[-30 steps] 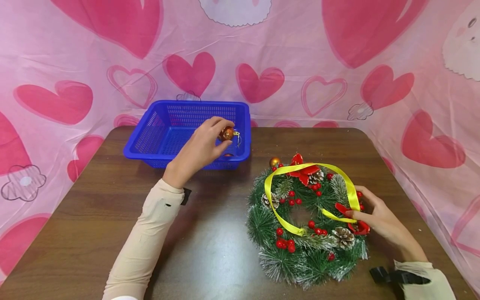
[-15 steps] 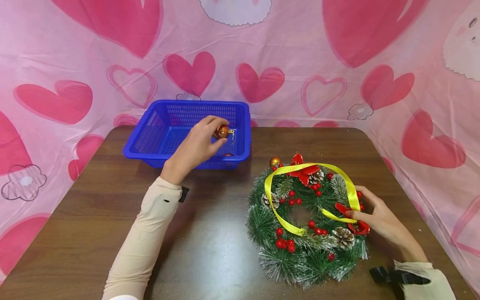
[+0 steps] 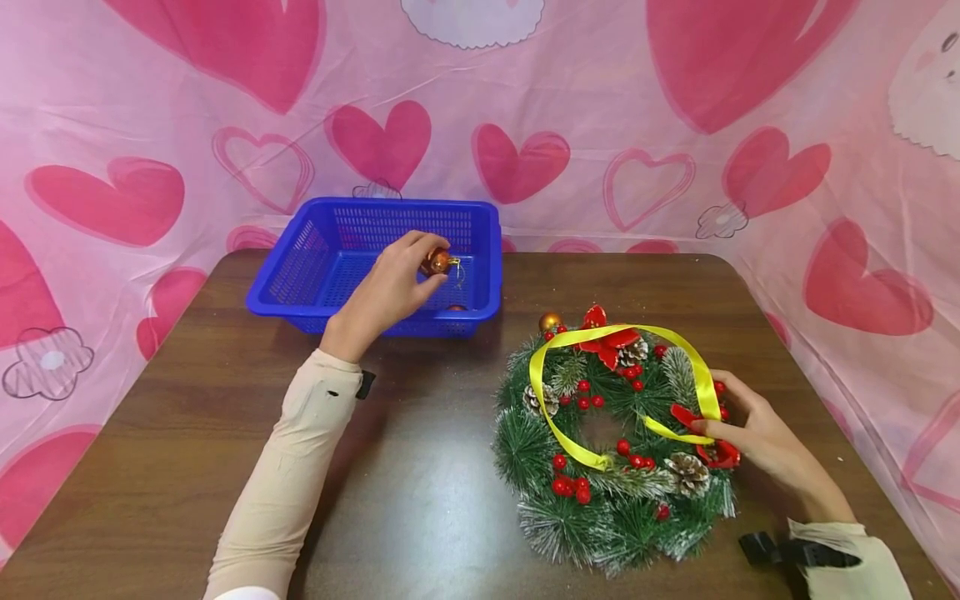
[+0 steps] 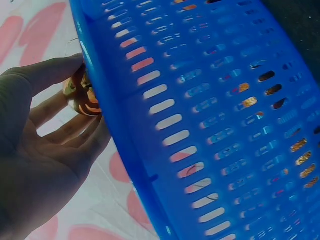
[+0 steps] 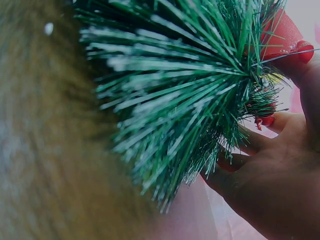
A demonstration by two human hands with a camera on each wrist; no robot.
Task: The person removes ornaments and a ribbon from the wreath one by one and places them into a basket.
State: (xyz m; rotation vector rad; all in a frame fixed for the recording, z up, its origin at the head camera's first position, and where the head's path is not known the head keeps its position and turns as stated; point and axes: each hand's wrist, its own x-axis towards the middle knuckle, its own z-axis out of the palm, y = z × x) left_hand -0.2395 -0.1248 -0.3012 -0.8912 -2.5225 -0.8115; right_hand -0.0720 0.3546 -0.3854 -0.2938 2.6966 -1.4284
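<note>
In the head view my left hand (image 3: 386, 287) holds a shiny copper-orange Christmas bauble (image 3: 441, 261) between thumb and fingers, over the right part of a blue plastic basket (image 3: 492, 258). A gold cap and a thin hanging thread point right from the bauble. The left wrist view has this hand (image 4: 55, 130) beyond the basket's rim, partly covering the ball. My right hand (image 3: 768, 446) grips the right side of a green Christmas wreath (image 3: 555, 517), its thumb on a red flower (image 3: 720, 455). Fingers reach round the wreath's outer edge in the right wrist view.
A yellow ribbon (image 3: 538, 375) loops over the wreath, among pinecones (image 3: 686, 475) and red berries. A gold bauble (image 3: 551, 322) sits at its upper left edge. Another reddish ball (image 3: 457, 307) shows inside the basket. Brown wooden table (image 3: 420, 467); pink heart-patterned cloth (image 3: 585, 83) behind.
My left hand has shifted slightly left over the basket with the bauble. The right hand and the wreath have stayed put.
</note>
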